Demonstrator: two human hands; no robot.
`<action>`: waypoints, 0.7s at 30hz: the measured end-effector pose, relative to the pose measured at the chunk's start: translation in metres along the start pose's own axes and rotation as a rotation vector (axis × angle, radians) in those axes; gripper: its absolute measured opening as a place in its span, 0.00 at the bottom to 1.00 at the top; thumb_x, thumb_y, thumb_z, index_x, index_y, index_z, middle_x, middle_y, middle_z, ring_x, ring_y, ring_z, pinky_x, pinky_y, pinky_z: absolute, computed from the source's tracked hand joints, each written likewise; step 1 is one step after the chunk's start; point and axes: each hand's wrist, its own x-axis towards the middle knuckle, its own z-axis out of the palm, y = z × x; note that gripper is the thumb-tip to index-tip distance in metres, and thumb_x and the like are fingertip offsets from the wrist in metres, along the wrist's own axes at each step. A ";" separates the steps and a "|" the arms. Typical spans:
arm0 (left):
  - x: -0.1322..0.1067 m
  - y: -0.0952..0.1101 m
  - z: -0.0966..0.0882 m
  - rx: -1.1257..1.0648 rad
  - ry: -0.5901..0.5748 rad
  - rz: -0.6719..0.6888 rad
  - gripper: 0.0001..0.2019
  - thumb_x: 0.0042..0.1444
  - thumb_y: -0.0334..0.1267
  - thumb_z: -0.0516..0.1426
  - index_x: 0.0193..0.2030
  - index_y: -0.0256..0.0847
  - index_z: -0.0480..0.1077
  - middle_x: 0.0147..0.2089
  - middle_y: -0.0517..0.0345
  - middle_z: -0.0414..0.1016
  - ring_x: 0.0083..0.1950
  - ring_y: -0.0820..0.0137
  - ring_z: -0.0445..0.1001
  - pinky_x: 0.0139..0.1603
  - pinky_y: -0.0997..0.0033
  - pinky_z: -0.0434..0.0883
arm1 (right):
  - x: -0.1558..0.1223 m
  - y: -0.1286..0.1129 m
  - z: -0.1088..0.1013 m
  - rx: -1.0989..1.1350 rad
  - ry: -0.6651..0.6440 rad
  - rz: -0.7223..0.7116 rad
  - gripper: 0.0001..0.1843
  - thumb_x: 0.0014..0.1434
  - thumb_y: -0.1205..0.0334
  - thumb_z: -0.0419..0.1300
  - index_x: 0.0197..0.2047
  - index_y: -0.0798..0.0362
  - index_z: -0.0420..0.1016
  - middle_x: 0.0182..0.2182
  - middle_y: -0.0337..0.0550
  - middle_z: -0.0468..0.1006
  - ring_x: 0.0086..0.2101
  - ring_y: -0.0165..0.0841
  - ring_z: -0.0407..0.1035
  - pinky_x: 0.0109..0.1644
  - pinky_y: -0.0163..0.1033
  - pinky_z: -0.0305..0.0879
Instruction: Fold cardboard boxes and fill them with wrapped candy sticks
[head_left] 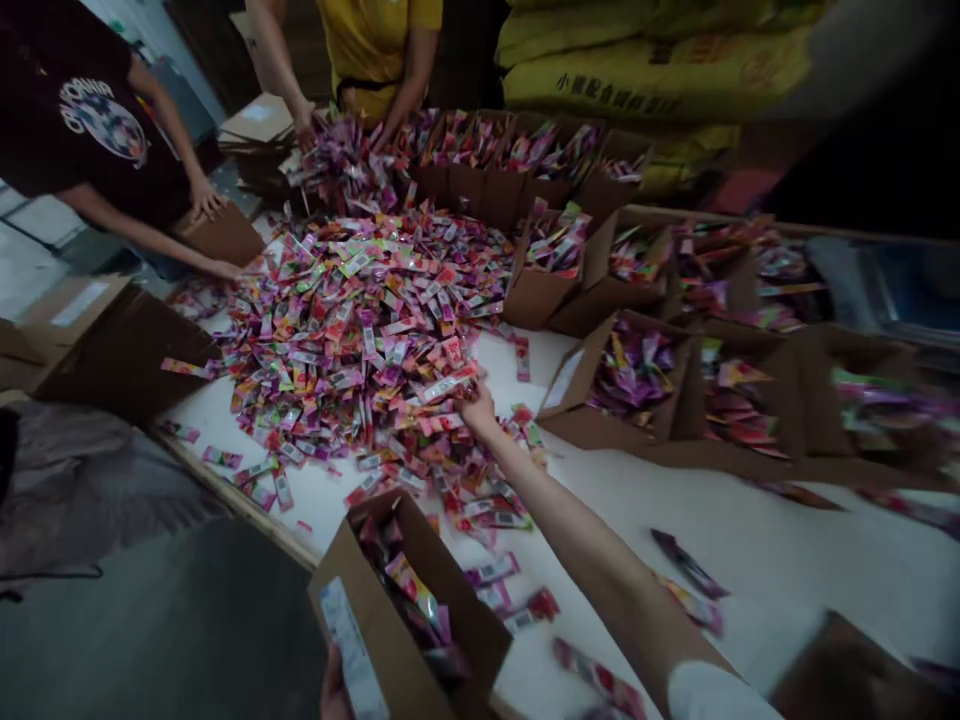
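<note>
My left hand (334,684) grips the side of an open cardboard box (341,560) at the table's near edge. Several small colourful sachets (412,585) lie inside this box, which tilts towards me. Stretched out forward, my right hand (478,408) is at the near right side of a big heap of pink, purple and red sachets (360,310). Its fingers close around a few long sachets (448,384) there and are partly hidden by them. Loose sachets (491,570) are scattered between the heap and my box.
Filled cardboard boxes (559,385) line the right and back of the white table (600,480). A co-worker in yellow (375,50) handles sachets behind the heap. Another in a dark shirt (90,110) holds a box at left. Yellow sacks (645,75) are stacked behind.
</note>
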 end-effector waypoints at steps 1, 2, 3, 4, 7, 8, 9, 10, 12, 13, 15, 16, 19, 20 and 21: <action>0.006 -0.005 -0.004 -0.025 -0.042 0.004 0.24 0.59 0.58 0.53 0.52 0.46 0.75 0.59 0.53 0.73 0.66 0.54 0.64 0.67 0.48 0.60 | -0.016 0.000 -0.018 0.010 -0.005 -0.014 0.26 0.51 0.63 0.55 0.54 0.55 0.69 0.41 0.46 0.80 0.38 0.40 0.74 0.42 0.42 0.71; 0.013 -0.010 -0.008 -0.050 -0.102 0.013 0.23 0.58 0.59 0.53 0.49 0.46 0.77 0.57 0.54 0.75 0.66 0.54 0.64 0.68 0.49 0.59 | -0.033 -0.002 -0.038 0.019 -0.008 -0.041 0.25 0.51 0.63 0.55 0.54 0.54 0.70 0.39 0.46 0.81 0.39 0.40 0.73 0.43 0.42 0.71; 0.019 -0.014 -0.011 -0.078 -0.179 0.027 0.23 0.58 0.58 0.52 0.47 0.46 0.78 0.54 0.55 0.77 0.66 0.54 0.65 0.69 0.50 0.58 | -0.050 -0.006 -0.060 0.021 -0.006 -0.079 0.25 0.51 0.63 0.55 0.53 0.54 0.70 0.39 0.45 0.81 0.39 0.41 0.73 0.44 0.42 0.71; 0.026 -0.018 -0.014 -0.108 -0.269 0.045 0.23 0.59 0.57 0.51 0.47 0.46 0.79 0.52 0.55 0.79 0.65 0.55 0.66 0.70 0.50 0.56 | -0.068 -0.012 -0.081 0.011 -0.001 -0.120 0.25 0.51 0.62 0.56 0.54 0.53 0.70 0.38 0.45 0.80 0.40 0.41 0.73 0.44 0.42 0.70; 0.046 -0.031 -0.015 -0.178 -0.464 0.082 0.23 0.64 0.51 0.46 0.54 0.43 0.76 0.52 0.52 0.79 0.62 0.59 0.70 0.71 0.51 0.53 | -0.128 -0.043 -0.134 -0.167 -0.003 -0.170 0.25 0.53 0.59 0.57 0.55 0.51 0.69 0.40 0.46 0.79 0.41 0.44 0.73 0.44 0.43 0.68; 0.053 -0.036 -0.011 -0.186 -0.444 0.081 0.23 0.65 0.50 0.46 0.55 0.42 0.75 0.52 0.51 0.79 0.60 0.60 0.72 0.71 0.52 0.53 | -0.148 -0.054 -0.144 -0.280 -0.024 -0.151 0.25 0.54 0.59 0.58 0.56 0.50 0.69 0.41 0.47 0.79 0.41 0.44 0.73 0.43 0.43 0.68; 0.058 -0.041 -0.005 -0.186 -0.385 0.076 0.23 0.65 0.49 0.46 0.55 0.42 0.75 0.50 0.50 0.79 0.58 0.60 0.73 0.71 0.52 0.54 | -0.168 -0.065 -0.150 -0.405 -0.056 -0.119 0.25 0.54 0.59 0.58 0.56 0.50 0.69 0.42 0.48 0.78 0.40 0.44 0.73 0.42 0.42 0.67; 0.063 -0.046 0.002 -0.183 -0.294 0.074 0.22 0.64 0.48 0.47 0.54 0.41 0.75 0.49 0.50 0.80 0.56 0.60 0.75 0.70 0.52 0.56 | -0.185 -0.074 -0.152 -0.529 -0.093 -0.095 0.26 0.55 0.61 0.59 0.58 0.49 0.68 0.43 0.49 0.77 0.41 0.44 0.72 0.41 0.42 0.67; 0.069 -0.055 0.021 -0.179 -0.077 0.090 0.19 0.64 0.47 0.49 0.50 0.40 0.76 0.45 0.51 0.81 0.51 0.60 0.78 0.67 0.51 0.61 | -0.214 -0.086 -0.148 -0.736 -0.176 -0.107 0.29 0.55 0.66 0.58 0.62 0.48 0.65 0.46 0.53 0.75 0.44 0.45 0.71 0.42 0.41 0.66; 0.070 -0.059 0.031 -0.181 0.010 0.106 0.18 0.64 0.46 0.49 0.47 0.40 0.77 0.44 0.52 0.81 0.48 0.61 0.79 0.66 0.51 0.63 | -0.224 -0.089 -0.146 -0.803 -0.223 -0.133 0.32 0.56 0.69 0.57 0.64 0.47 0.63 0.48 0.55 0.73 0.46 0.46 0.70 0.42 0.42 0.66; 0.069 -0.066 0.047 -0.180 0.095 0.131 0.18 0.66 0.44 0.48 0.43 0.39 0.77 0.43 0.54 0.82 0.44 0.62 0.80 0.63 0.53 0.66 | -0.234 -0.089 -0.146 -0.853 -0.357 -0.200 0.38 0.55 0.70 0.58 0.68 0.49 0.57 0.52 0.60 0.70 0.51 0.49 0.67 0.44 0.43 0.66; 0.067 -0.069 0.051 -0.173 0.098 0.135 0.19 0.67 0.43 0.47 0.42 0.39 0.77 0.42 0.56 0.82 0.43 0.64 0.80 0.61 0.54 0.67 | -0.235 -0.088 -0.151 -0.836 -0.455 -0.231 0.41 0.54 0.70 0.59 0.70 0.50 0.54 0.53 0.62 0.69 0.52 0.50 0.66 0.45 0.44 0.66; 0.062 -0.073 0.050 -0.132 0.062 0.114 0.22 0.69 0.44 0.43 0.43 0.38 0.77 0.40 0.58 0.82 0.43 0.65 0.81 0.57 0.56 0.69 | -0.228 -0.081 -0.173 -0.624 -0.819 -0.324 0.48 0.51 0.70 0.61 0.72 0.52 0.47 0.54 0.57 0.70 0.50 0.44 0.68 0.48 0.41 0.66; 0.061 -0.074 0.046 -0.118 0.055 0.104 0.23 0.70 0.45 0.42 0.43 0.37 0.76 0.40 0.57 0.82 0.43 0.65 0.81 0.56 0.56 0.70 | -0.225 -0.078 -0.180 -0.529 -0.910 -0.357 0.48 0.51 0.72 0.59 0.73 0.52 0.45 0.54 0.55 0.71 0.49 0.41 0.69 0.49 0.39 0.66; 0.060 -0.075 0.042 -0.108 0.047 0.097 0.24 0.70 0.45 0.41 0.43 0.37 0.76 0.39 0.57 0.82 0.43 0.65 0.80 0.56 0.57 0.70 | -0.224 -0.076 -0.183 -0.455 -0.959 -0.382 0.47 0.51 0.73 0.56 0.73 0.52 0.45 0.55 0.53 0.72 0.49 0.38 0.69 0.49 0.38 0.65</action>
